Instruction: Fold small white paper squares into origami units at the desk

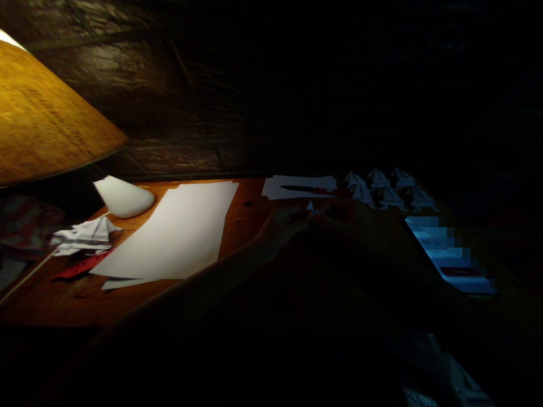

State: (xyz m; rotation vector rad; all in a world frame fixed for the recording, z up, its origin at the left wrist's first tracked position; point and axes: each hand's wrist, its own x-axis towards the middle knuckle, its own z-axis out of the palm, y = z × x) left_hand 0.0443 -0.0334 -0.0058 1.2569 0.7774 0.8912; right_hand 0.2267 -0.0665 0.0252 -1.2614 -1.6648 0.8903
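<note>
The scene is very dark. My left hand and my right hand meet over the wooden table, fingers pinched together on a small white folded paper piece between them. Just beyond the hands lies a white sheet with dark scissors with red handles on it. Several small folded paper shapes sit in rows to the right of that sheet. My forearms run back toward me in shadow.
A stack of large white sheets lies to the left. Further left are a white lamp base, crumpled folded paper, a red strip and the orange lampshade. A lit screen glows at the right.
</note>
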